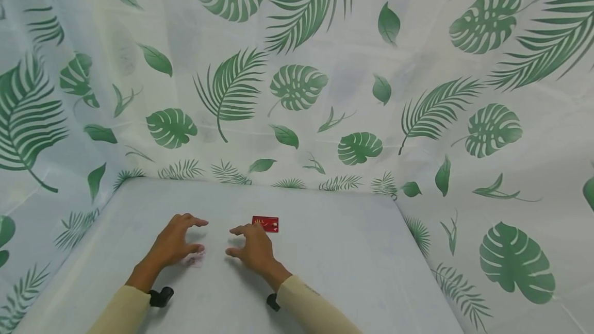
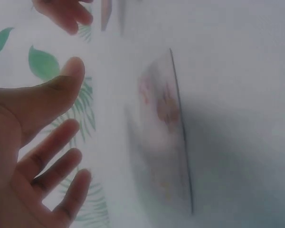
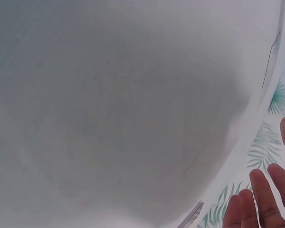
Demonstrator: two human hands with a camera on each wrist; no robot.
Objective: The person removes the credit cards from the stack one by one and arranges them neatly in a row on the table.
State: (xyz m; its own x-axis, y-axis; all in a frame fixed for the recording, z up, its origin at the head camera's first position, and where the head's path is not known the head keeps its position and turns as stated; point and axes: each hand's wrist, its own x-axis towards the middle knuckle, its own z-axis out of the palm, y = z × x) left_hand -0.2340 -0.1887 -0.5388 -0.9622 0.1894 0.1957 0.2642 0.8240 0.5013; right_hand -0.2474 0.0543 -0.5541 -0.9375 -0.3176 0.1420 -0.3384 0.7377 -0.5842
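My left hand is held over the left part of the white table, thumb and fingers apart with nothing between them. Just beneath its thumb in the head view lies a thin, pale, see-through piece with pinkish marks. The left wrist view shows this flat piece larger but blurred. My right hand faces the left one across a gap, its thumb and fingers spread and holding nothing. Behind its knuckles is a red card with gold lettering, partly covered by the hand.
The white tabletop reaches back to a hanging white sheet printed with green leaves, which also closes off both sides. A black band circles the left wrist, another the right.
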